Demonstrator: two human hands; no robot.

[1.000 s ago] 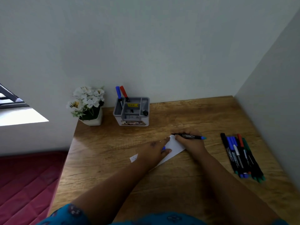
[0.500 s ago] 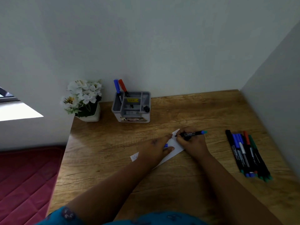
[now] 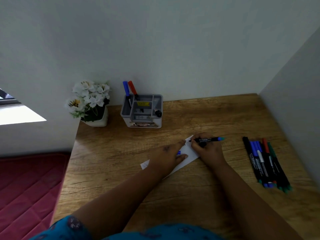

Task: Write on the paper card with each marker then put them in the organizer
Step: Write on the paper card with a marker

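A white paper card (image 3: 189,151) lies on the wooden desk (image 3: 121,153), with faint writing at its near-left corner. My left hand (image 3: 168,156) presses flat on the card, and a blue cap (image 3: 178,152) peeks out between its fingers. My right hand (image 3: 207,149) grips a black marker with a blue end (image 3: 207,139), tip down on the card's far end. Several more markers (image 3: 265,161) lie in a row at the right. The grey organizer (image 3: 142,111) stands at the back and holds a blue marker (image 3: 126,89) and a red marker (image 3: 132,88).
A white pot of white flowers (image 3: 90,103) stands at the desk's back-left corner. Walls close in behind and on the right. A red mattress (image 3: 26,187) lies below the desk's left edge.
The marker tip has shifted slightly along the card's far end as my right hand writes. My left hand stays on the card. The view has tilted a little.
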